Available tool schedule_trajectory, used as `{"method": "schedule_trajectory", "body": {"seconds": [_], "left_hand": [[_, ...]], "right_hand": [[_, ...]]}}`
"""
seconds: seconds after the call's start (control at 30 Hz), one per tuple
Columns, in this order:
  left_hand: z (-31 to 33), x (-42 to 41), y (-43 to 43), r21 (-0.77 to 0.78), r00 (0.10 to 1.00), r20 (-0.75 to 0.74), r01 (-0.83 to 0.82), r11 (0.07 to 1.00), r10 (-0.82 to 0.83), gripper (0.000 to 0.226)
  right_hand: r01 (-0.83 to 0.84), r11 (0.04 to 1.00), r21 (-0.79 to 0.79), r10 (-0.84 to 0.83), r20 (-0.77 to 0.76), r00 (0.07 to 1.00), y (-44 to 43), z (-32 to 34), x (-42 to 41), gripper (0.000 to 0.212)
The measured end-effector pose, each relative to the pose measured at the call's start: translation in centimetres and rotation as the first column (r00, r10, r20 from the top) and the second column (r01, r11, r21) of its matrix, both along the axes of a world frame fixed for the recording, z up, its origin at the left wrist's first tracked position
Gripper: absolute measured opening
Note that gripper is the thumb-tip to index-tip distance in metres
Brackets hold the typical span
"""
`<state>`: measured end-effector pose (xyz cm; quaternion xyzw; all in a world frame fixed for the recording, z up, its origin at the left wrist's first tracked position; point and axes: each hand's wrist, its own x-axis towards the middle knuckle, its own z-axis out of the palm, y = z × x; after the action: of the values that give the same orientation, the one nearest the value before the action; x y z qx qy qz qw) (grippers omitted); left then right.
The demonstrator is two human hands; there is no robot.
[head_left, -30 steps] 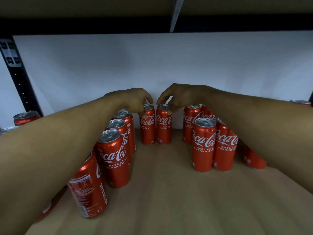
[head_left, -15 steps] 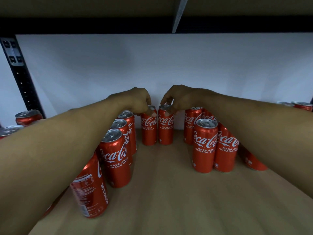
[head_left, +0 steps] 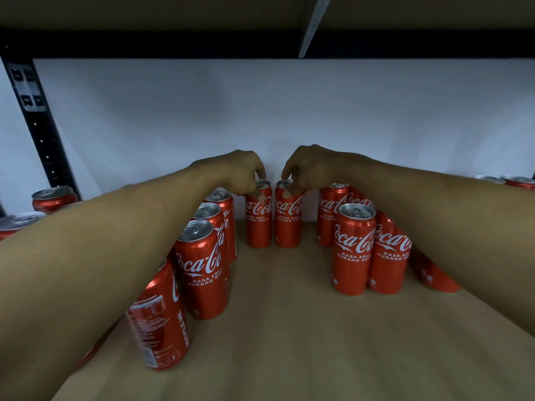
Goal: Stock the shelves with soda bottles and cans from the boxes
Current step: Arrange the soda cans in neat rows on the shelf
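Against the white back wall [head_left: 289, 111] of the tan shelf board [head_left: 289, 328], two upright red aluminium cola cans are held side by side; the left hand [head_left: 240, 172] pinches the left can [head_left: 258, 221] at its rim, the right hand [head_left: 307, 166] the right can [head_left: 287, 221]; both arms are stretched forward, wrists bent down; the cans are judged rigid, smooth, fairly heavy if full, best gripped at the rim.

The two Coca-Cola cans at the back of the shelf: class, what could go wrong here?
1. Each hand, left hand and right hand, pinches only a can's rim, left can, right can; either could tip.
2. Forearms pass close over the side rows; withdrawing might topple cans.
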<state>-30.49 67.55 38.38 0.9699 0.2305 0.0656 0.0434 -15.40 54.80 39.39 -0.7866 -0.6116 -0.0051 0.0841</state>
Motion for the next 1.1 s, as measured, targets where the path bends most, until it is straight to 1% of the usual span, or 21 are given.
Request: {"method": "schedule_trajectory", "body": {"seconds": [0.2,0.4,0.7,0.97,1.1], "left_hand": [[-0.1,0.2,-0.1,0.040,0.999,0.039,0.004,0.999,-0.005,0.060],[-0.4,0.2,0.2,0.045,0.998,0.069,-0.006,0.999,0.003,0.056],[-0.1,-0.1,0.2,0.014,0.999,0.052,0.000,1.000,-0.001,0.063],[0.1,-0.5,-0.2,0.057,0.999,0.046,0.021,0.998,-0.024,0.061],[0.1,-0.5,-0.3,0.063,0.999,0.041,0.018,0.998,-0.021,0.062]], "right_hand": [[0.010,1.000,0.010,-0.010,-0.014,1.000,-0.2,-0.1,0.0,0.052],[0.003,0.999,0.033,-0.003,-0.013,1.000,-0.2,-0.3,-0.1,0.052],[-0.009,0.997,0.072,0.012,-0.034,0.999,-0.6,-0.3,-0.5,0.045],[-0.047,0.992,0.114,0.048,-0.007,0.999,-0.8,-0.7,-1.0,0.036],[-0.032,0.994,0.107,0.034,-0.019,0.999,-0.9,-0.5,-1.1,0.037]]}}
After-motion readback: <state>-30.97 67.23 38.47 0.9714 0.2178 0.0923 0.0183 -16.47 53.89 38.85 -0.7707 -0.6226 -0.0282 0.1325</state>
